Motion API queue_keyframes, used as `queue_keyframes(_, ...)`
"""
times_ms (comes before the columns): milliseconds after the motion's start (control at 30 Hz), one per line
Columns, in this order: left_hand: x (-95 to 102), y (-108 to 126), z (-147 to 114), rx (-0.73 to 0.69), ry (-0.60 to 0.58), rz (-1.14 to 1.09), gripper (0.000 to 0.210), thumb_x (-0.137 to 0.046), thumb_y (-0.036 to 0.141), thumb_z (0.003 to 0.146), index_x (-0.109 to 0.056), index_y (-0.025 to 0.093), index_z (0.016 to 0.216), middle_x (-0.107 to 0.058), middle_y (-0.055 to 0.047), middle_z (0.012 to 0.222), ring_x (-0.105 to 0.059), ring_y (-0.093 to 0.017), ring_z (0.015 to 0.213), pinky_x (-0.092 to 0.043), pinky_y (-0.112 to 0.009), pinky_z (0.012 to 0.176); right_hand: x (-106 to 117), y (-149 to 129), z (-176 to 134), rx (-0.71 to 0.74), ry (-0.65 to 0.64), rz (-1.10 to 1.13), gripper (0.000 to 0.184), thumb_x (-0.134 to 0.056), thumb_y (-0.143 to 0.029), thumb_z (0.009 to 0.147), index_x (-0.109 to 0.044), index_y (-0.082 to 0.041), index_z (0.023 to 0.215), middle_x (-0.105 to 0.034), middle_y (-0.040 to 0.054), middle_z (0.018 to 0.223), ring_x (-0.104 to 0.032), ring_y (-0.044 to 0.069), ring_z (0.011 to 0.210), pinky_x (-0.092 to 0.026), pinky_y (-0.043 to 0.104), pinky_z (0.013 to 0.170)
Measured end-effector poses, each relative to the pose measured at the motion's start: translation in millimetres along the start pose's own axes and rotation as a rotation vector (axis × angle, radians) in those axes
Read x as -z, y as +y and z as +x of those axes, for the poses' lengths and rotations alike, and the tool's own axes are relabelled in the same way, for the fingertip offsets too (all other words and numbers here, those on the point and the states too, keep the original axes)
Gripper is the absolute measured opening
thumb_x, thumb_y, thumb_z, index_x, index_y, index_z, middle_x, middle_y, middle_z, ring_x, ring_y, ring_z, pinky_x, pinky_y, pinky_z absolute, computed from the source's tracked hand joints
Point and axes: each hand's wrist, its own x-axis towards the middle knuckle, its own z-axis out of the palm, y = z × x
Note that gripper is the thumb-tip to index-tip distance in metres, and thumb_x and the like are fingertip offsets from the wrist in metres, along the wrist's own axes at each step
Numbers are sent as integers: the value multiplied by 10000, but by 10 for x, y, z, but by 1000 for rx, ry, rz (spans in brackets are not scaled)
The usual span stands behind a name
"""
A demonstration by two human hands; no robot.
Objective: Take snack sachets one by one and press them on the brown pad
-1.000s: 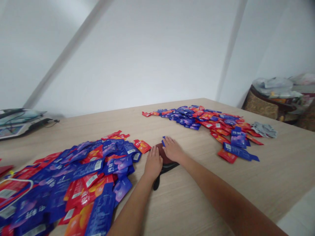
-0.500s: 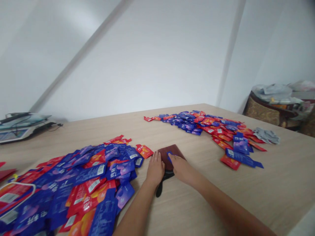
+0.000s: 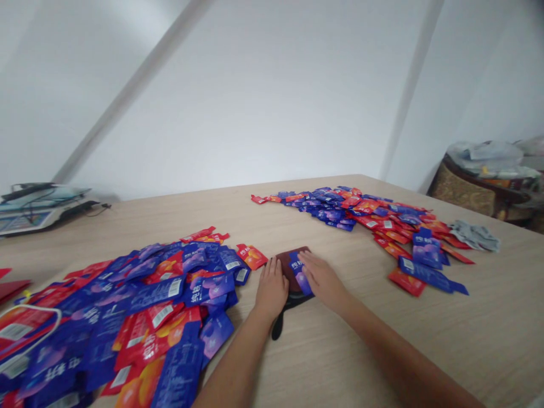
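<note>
A dark brown flat pad (image 3: 285, 262) with a black lower edge lies on the table, and a black tab (image 3: 277, 327) sticks out below it. My left hand (image 3: 271, 288) rests flat on the pad's left side, fingers stretched out. On the pad lies a blue packet (image 3: 300, 273) with white lettering and a purple picture. Fingers of my right hand (image 3: 326, 283) are extended over the packet's right edge and hide part of it. Just left of the pad sits a red and orange packet (image 3: 251, 256).
A large heap of blue and red packets (image 3: 157, 289) spreads over the table's left side, with a white loop handle (image 3: 59, 317) on it. Another heap (image 3: 361, 205) lies back right, beside a grey cloth (image 3: 475, 235). A white device (image 3: 42, 218) stands far left; a cluttered armchair (image 3: 463, 184) is at right.
My right hand has shifted from a pointing pose to the pad's right side, uncovering more of the blue packet. My left hand stays on the pad. The view has turned slightly left.
</note>
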Motion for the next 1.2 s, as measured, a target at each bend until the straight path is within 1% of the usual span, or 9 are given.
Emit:
queue_keyframes(167, 0, 5, 3, -2, -4, -1, 499, -340, 171, 848, -381, -8, 1312, -367, -202, 1404, -295, -244, 1325, -248, -393, 1084, -238, -94, -14, 62, -146, -206, 493, -280, -241, 923, -377, -28, 1357, -329, 174, 1435, -232, 251, 1353, -262, 425, 1089)
queue_keyframes(367, -23, -7, 1, -17, 11, 23, 477, -315, 170, 865, -398, -2, 1302, -400, -194, 1385, -306, -248, 1319, -260, -408, 1078, -273, 0, 412, 33, -262, -230, 501, -254, -247, 929, -375, -4, 1350, -334, 177, 1431, -231, 224, 1355, -239, 395, 1095)
queue_keyframes(467, -9, -10, 0, -19, 12, 28, 477, -314, 171, 866, -401, -8, 1299, -396, -200, 1385, -313, -253, 1315, -264, -411, 1075, -229, -43, 421, 11, -288, -212, 514, -257, -266, 928, -366, -1, 1355, -333, 177, 1431, -231, 224, 1355, -229, 393, 1098)
queue_keyframes(633, -1, -18, 1, -32, 5, 19, 487, -324, 166, 861, -390, -33, 1301, -370, -225, 1393, -306, -263, 1317, -258, -413, 1078, -54, -218, 110, -14, -335, -173, 574, -382, -301, 865, -374, -4, 1356, -346, 183, 1424, -256, 248, 1345, -232, 366, 1098)
queue_keyframes(800, -21, -25, -1, -26, 15, 11, 477, -316, 170, 868, -396, -19, 1299, -374, -216, 1394, -306, -259, 1317, -262, -417, 1077, 223, -352, -66, -36, -364, -115, 580, -447, -160, 770, -416, -66, 1341, -473, 172, 1341, -400, 249, 1268, -328, 366, 1040)
queue_keyframes(867, -21, -21, -2, -16, 17, 4, 481, -320, 167, 864, -391, -15, 1303, -376, -211, 1394, -308, -257, 1317, -265, -414, 1076, 296, -325, -1, -82, -315, -30, 586, -412, -84, 751, -430, -110, 1336, -529, 148, 1293, -474, 224, 1206, -359, 353, 1012)
queue_keyframes(933, -18, -15, -1, -8, 19, -2, 484, -323, 164, 860, -390, -17, 1304, -377, -212, 1393, -308, -255, 1317, -267, -409, 1075, 306, -241, 118, -173, -186, 125, 605, -386, -51, 739, -427, -140, 1336, -540, 118, 1286, -494, 193, 1185, -360, 333, 1011)
queue_keyframes(1067, -16, -13, -4, -7, 30, -12, 484, -333, 182, 855, -399, 6, 1301, -395, -196, 1388, -314, -252, 1315, -279, -414, 1069, 146, -6, 296, -387, 35, 404, 589, -405, -121, 765, -386, -142, 1354, -512, 106, 1315, -477, 172, 1200, -372, 329, 1007)
queue_keyframes(1200, -8, -13, -14, 0, 28, -21, 482, -320, 189, 863, -396, 21, 1308, -393, -184, 1392, -311, -244, 1317, -276, -420, 1071, -37, 77, 207, -372, 81, 130, 476, -394, -251, 850, -458, -161, 1313, -459, 105, 1365, -376, 219, 1275, -275, 420, 1065)
